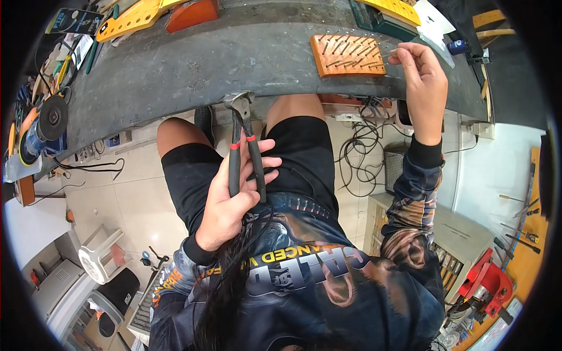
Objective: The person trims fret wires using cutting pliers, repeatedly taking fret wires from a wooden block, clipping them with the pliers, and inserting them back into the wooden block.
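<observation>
My left hand (231, 196) is wrapped loosely round the dark handles of a pair of end-cutting pliers (246, 140) with red bands, its metal jaws up near the bench edge. At the right, my right hand (422, 73) is raised over the bench, thumb and fingertips pinched together on a thin wire-like piece. Just left of those fingertips lies an orange wooden block (349, 55) with several thin metal pieces standing or leaning in rows.
The dark bench (193, 58) spans the top. A yellow guitar neck (132, 20) and red-orange block (192, 14) lie at its back left. An angle grinder (50, 120) is at the far left. Cables (360, 152) hang below the bench.
</observation>
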Tool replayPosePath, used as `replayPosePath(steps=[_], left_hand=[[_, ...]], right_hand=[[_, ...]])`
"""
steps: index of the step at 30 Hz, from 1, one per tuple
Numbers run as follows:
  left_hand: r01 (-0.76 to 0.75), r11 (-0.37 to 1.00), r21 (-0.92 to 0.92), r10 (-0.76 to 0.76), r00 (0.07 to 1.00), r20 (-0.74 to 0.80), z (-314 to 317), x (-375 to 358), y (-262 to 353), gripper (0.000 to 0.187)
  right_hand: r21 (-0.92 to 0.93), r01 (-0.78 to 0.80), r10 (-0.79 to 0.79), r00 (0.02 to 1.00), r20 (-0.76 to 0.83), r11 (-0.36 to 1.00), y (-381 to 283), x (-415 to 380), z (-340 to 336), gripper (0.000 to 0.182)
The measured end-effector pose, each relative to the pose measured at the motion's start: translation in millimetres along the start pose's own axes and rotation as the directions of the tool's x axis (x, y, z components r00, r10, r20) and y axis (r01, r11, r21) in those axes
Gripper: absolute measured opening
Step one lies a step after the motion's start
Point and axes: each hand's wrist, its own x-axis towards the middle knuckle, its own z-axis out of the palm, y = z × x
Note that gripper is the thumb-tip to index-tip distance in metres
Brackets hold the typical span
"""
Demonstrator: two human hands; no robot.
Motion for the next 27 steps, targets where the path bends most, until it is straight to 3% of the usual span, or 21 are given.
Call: replayPosePath(steps=[6, 11, 20, 23, 27], left_hand=[[-0.008, 1.0, 0.004, 0.008, 1.0, 0.007, -0.1, -1.5, -0.7, 0.119], [-0.017, 0.999, 0.028, 0.016, 1.0, 0.017, -2.5, -2.0, -2.0, 0.119], [-0.013, 1.0, -0.003, 0.013, 1.0, 0.013, -2.6, -2.6, -0.6, 0.105], [-0.012, 0.998, 0.067, 0.01, 0.999, 0.032, -2.7, -2.6, 0.8, 0.117], [-0.012, 0.997, 0.071, 0.01, 0.999, 0.038, -3.8, -1.9, 0.8, 0.117]], right_hand=[[0.033, -0.001, 0.001, 1.0, -0.004, 0.999, 1.0, 1.7, 0.0, 0.014], [-0.079, 0.132, -0.129, 0.991, 0.04, 0.988, -6.6, 3.5, -1.3, 0.014], [-0.061, 0.118, -0.115, 0.992, 0.046, 0.991, -1.3, 7.1, -0.8, 0.014], [-0.034, 0.09, -0.088, 0.995, 0.039, 0.995, 5.9, 8.8, -1.8, 0.015], [-0.013, 0.049, -0.048, 0.998, 0.037, 0.999, 10.3, 8.8, -1.7, 0.015]])
